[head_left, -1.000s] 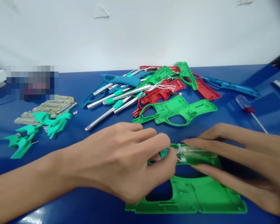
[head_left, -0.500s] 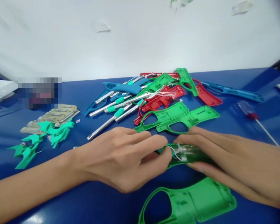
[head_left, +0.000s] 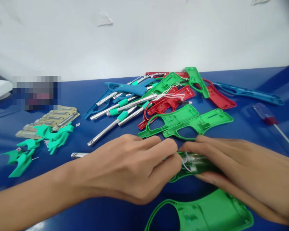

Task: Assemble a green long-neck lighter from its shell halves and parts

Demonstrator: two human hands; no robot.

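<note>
My right hand (head_left: 240, 173) grips the handle end of a green lighter shell half (head_left: 183, 175), fingers along its top and thumb below. Inside that shell lie a clear plastic fuel tank (head_left: 196, 159) and a thin white wire (head_left: 187, 167). My left hand (head_left: 137, 166) is closed in a pinch over the shell's trigger end; its fingertips and what they hold are hidden. A metal tube's tip (head_left: 78, 155) pokes out beyond my left wrist. Nearer to me lies another green shell half (head_left: 207, 208), hollow side up.
Behind my hands are green shell halves (head_left: 207, 123), a red shell half (head_left: 223, 96) and metal lighter tubes (head_left: 106, 130). Green triggers (head_left: 57, 136) and clear tanks (head_left: 60, 115) sit left. A screwdriver (head_left: 267, 117) lies right. A white wall (head_left: 144, 38) stands behind the blue table.
Both hands and the lighter shell have shifted slightly right and down in view. The metal tube's tip now shows more past my left wrist. The grips look the same.
</note>
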